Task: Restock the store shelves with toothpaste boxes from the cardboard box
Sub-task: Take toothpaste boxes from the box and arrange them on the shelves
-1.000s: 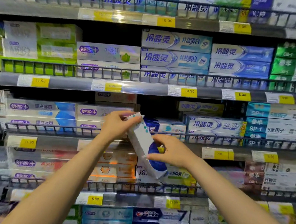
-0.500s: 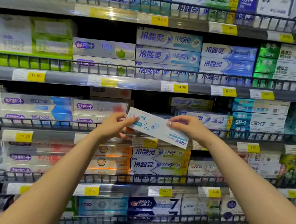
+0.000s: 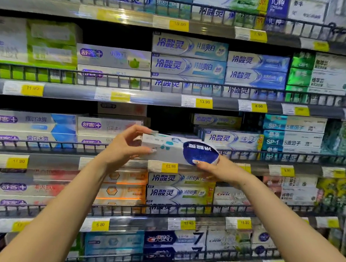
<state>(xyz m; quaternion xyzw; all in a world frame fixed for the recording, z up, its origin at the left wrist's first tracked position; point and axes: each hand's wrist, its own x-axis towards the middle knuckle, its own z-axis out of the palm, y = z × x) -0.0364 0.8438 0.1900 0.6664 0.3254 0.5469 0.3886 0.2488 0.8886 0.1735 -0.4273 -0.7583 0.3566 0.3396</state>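
a toothpaste box [image 3: 178,150] is held level at the shelf [image 3: 282,157] rail, gripped at its ends by the left hand [image 3: 126,145] and right hand [image 3: 217,167].

Yellow shelf-edge price tags read 10.00 [image 3: 179,25] at the top, 13.90 [image 3: 204,102] and 8.00 [image 3: 258,106] on the second rail, 11.90 [image 3: 17,161] at mid left, 6.80 [image 3: 100,224] and 16.80 [image 3: 244,223] lower down, while a blue box [image 3: 174,240] at lower centre reads Crest with a large 7.
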